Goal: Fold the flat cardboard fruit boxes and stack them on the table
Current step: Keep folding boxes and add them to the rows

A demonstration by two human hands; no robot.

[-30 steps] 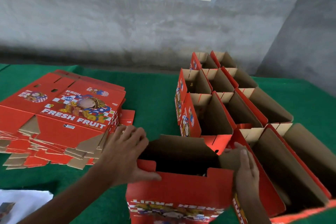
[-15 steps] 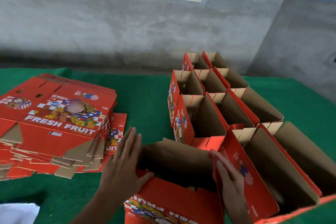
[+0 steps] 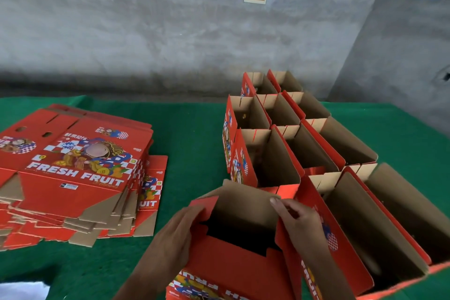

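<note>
Box assembly, mid-task. At 6 o'clock, the box in hand [image 3: 239,248] stands open-topped on the green table [image 3: 192,143]. The left hand [image 3: 176,234] lies against its left wall with fingers curled over the upper edge; the right hand [image 3: 298,221] pinches the top of the right wall, thumb [image 3: 276,201] uppermost. Its walls are raised, but whether the base is locked cannot be told. From 1 to 4 o'clock, the folded boxes [image 3: 287,134] stand upright in close rows, touching one another; these look done. At 9 o'clock, a thick pile of flat boxes [image 3: 73,168] remains, printed "FRESH FRUIT". By this showing, a good share is folded and at least as much looks left to do.
</note>
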